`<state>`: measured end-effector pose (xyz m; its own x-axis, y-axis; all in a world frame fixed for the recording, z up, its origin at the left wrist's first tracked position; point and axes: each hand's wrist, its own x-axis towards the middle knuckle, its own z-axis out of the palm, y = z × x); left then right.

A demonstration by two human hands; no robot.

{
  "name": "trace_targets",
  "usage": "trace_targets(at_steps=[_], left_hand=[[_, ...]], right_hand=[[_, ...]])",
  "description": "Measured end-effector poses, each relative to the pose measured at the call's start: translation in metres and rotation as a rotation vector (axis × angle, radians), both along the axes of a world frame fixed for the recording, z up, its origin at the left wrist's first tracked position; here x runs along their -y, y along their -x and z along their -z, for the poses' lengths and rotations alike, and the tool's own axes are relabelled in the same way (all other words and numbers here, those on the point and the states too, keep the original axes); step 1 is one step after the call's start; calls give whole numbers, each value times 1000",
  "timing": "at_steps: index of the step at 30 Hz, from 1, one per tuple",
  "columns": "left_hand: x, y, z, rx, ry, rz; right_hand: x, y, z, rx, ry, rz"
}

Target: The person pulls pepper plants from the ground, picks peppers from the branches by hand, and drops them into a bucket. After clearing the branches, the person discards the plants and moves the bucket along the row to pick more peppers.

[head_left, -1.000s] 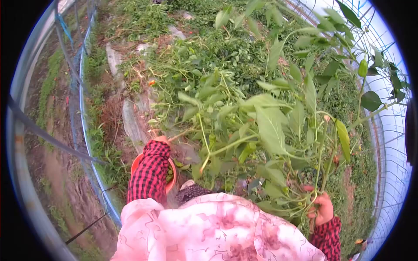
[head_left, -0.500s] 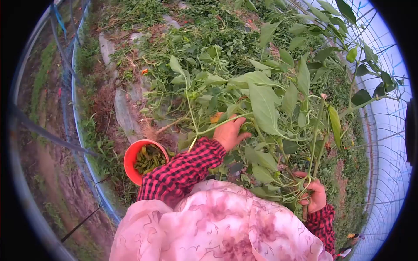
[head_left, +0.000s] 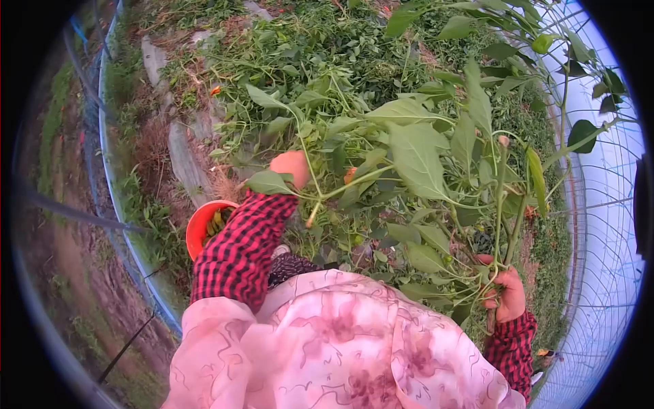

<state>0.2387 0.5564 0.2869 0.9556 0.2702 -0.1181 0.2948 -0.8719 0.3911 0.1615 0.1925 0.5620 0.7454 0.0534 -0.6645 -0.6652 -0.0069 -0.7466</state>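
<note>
My right hand (head_left: 507, 294) is closed around the lower stem of a cut-looking pepper plant (head_left: 419, 160), whose broad leafy branches spread up and to the left. A small green pepper (head_left: 542, 43) hangs among the leaves at the upper right. Behind a leaf and a thin branch, my left hand (head_left: 291, 167) is partly covered, and its fingers cannot be made out. Just below and left of that hand stands an orange-red bucket (head_left: 198, 228) with green peppers (head_left: 218, 221) inside, partly hidden by my checked sleeve.
Pulled or fallen green plants (head_left: 306, 54) cover the ground ahead. Strips of grey mulch film (head_left: 185, 160) lie to the left. A blue-edged frame (head_left: 112, 129) curves along the left side, and a wall of netting and pale sheeting (head_left: 606, 225) along the right.
My left hand has moved left from the middle of the plant towards the bucket. My right hand keeps its hold on the stem. The view has shifted slightly.
</note>
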Motion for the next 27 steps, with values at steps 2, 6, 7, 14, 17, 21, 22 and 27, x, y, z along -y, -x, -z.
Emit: trace_targets(at_steps=[2,6,7,14,17,21,22,27], left_hand=[[-26,23,28,38,53,-148],[-52,72,74,138,135,-289],[-56,88,92,146,124,-292],[-93,163,168,-118,197,-466],[-78,165,115,-437,64,-564],[-45,130,149,-458,176,-269],[-25,118,156,-280,223,-188],[84,48,128,-212,303,265]], right_hand=[[5,-3,-1,4,-30,38],[4,-12,-4,55,-108,47],[4,-13,-6,63,-136,52],[0,-17,-28,188,-149,136],[-5,-14,-33,275,-105,196],[5,-16,-36,327,-176,141],[10,-17,-35,308,-280,73],[-19,-6,-45,308,-235,303]])
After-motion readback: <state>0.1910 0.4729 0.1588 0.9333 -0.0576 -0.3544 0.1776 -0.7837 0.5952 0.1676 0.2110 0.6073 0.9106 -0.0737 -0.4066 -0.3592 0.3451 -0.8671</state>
